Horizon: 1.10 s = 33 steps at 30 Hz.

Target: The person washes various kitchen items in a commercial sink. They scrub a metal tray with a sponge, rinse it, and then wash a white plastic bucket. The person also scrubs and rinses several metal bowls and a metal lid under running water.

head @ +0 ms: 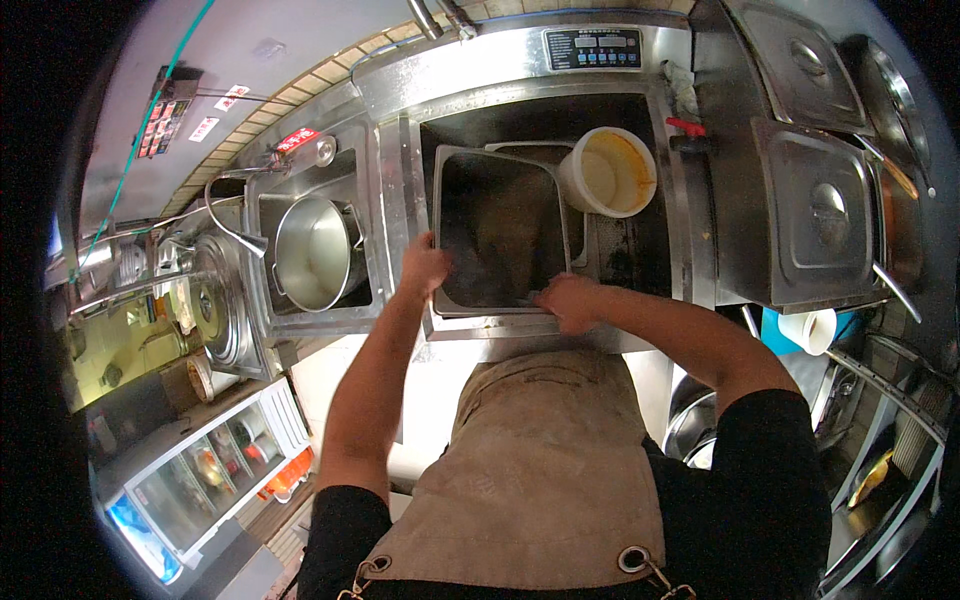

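My left hand (426,266) grips the left rim of a deep rectangular stainless-steel pan (499,304), which sits tilted in a large steel sink (661,97). At the pan's front right corner is my right hand (574,301), its fingers closed over the rim area. A small grey item (534,298), blurred and too small to name, shows at those fingertips. Behind the pan, another steel pan (581,240) is partly hidden. A white plastic bucket (600,176) with orange-brown stains inside leans at the sink's back right.
Left of me, a steel pot (315,255) stands in a smaller sink beneath a curved faucet (217,191). Lidded steel pans (821,217) stand on the right. A control panel (594,49) and a red-handled valve (686,127) border the sink. A glass-topped display chest (217,465) is at lower left.
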### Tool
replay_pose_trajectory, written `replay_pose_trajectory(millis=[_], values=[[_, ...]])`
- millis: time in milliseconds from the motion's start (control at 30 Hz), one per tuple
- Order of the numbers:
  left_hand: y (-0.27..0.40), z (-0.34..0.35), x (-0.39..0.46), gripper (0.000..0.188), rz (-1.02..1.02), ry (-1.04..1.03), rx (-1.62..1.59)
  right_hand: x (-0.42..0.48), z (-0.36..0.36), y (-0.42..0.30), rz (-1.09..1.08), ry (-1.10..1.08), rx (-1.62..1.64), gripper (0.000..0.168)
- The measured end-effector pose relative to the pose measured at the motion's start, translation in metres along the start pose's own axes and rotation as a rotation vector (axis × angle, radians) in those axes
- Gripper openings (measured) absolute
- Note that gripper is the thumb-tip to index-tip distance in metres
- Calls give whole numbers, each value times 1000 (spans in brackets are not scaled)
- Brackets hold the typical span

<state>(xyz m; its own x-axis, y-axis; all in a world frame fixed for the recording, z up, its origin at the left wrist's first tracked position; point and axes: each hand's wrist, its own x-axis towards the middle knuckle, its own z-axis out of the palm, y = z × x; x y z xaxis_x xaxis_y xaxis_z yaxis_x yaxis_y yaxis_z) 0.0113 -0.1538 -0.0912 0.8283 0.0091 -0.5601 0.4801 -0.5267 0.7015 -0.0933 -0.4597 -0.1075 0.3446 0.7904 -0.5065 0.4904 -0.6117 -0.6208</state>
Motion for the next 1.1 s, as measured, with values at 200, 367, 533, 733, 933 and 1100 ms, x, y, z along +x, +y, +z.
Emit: replay_pose_trajectory(millis=[200,367,533,733,933,1100], values=[[118,-50,-28,47,-50,-332,-95,-2,-44,51,-20,416,-432,25],[127,-74,-31,55,19,-387,-13,-11,-75,78,83,489,-512,31],[100,-82,-37,61,27,-300,2,-16,-96,44,207,474,-543,18],[46,-29,-60,46,-93,-247,-250,83,-36,44,752,554,-63,24],[43,6,-105,52,-136,-183,-432,153,-22,49,1108,603,348,27],[48,28,-135,53,-92,-167,-531,141,-78,39,1075,1267,1561,29]])
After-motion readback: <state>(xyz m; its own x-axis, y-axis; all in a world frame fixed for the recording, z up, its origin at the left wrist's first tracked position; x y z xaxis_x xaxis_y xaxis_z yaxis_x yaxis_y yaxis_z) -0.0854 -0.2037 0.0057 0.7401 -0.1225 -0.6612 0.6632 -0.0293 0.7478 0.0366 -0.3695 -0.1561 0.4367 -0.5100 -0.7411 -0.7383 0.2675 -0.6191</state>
